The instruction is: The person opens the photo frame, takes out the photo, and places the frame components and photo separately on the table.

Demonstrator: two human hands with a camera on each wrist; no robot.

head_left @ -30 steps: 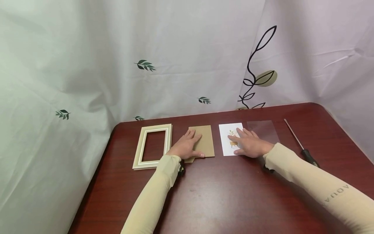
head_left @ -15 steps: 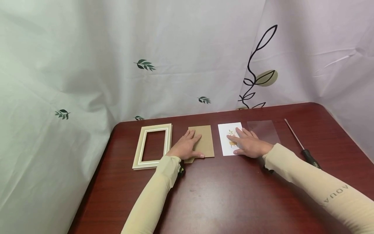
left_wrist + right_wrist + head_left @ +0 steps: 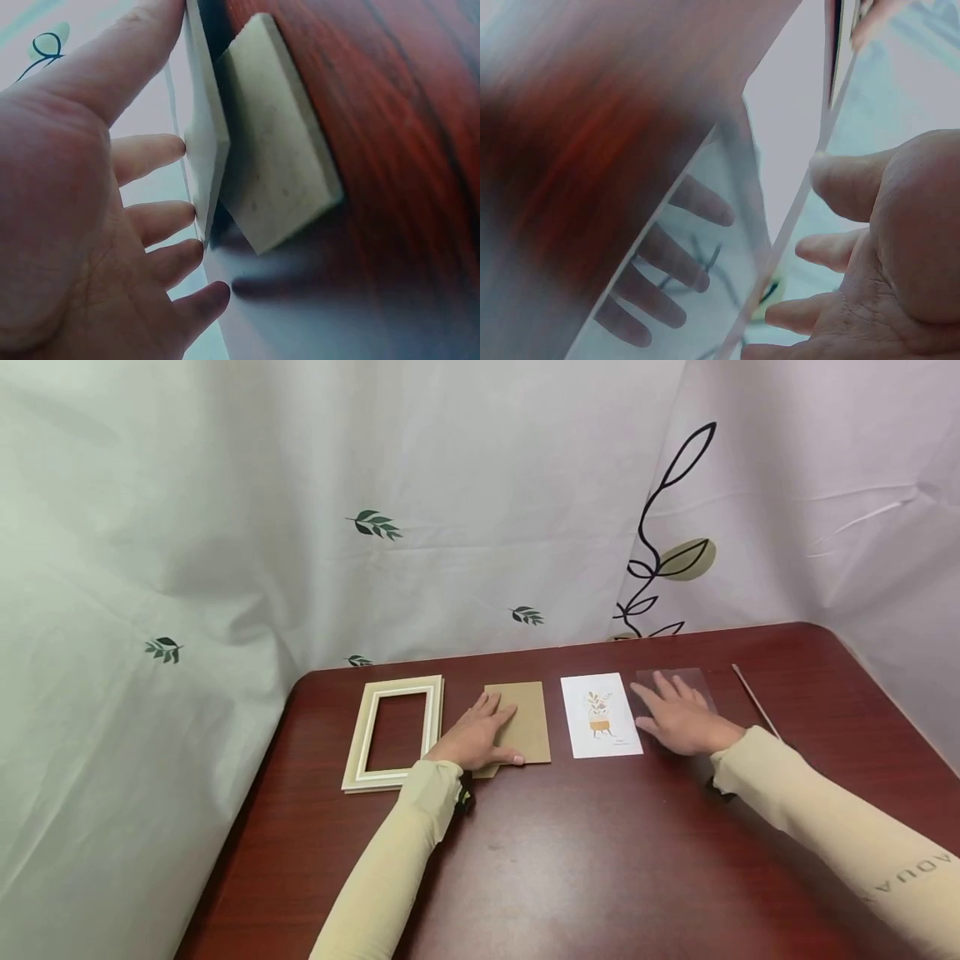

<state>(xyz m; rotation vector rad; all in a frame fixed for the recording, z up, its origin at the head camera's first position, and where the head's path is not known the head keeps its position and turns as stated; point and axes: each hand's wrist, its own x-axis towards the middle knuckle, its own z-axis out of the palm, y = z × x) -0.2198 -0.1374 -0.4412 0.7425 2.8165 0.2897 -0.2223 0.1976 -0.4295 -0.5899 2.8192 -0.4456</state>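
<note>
My left hand (image 3: 474, 733) rests with spread fingers on a tan backing board (image 3: 532, 727). In the left wrist view its fingertips touch the top of that board (image 3: 204, 142), and a thick, narrower piece (image 3: 281, 142) slants out beneath, perhaps the stand. Fingers spread, my right hand (image 3: 684, 720) is over a clear plastic sheet (image 3: 696, 678), covering much of it. The right wrist view shows the fingers above the glossy sheet (image 3: 720, 172), which mirrors them. Between the hands lies a white card (image 3: 581, 710) printed with a potted plant.
A cream picture frame (image 3: 357, 737) lies left of the left hand. On the right is a screwdriver, its shaft (image 3: 756, 702) showing and its handle hidden by the sleeve. Everything lies on a dark red table (image 3: 540, 852) before a leaf-printed curtain (image 3: 465, 485).
My right hand has shifted right, off the white card and onto the area of the clear sheet, uncovering the card's print. The left hand keeps its place on the board.
</note>
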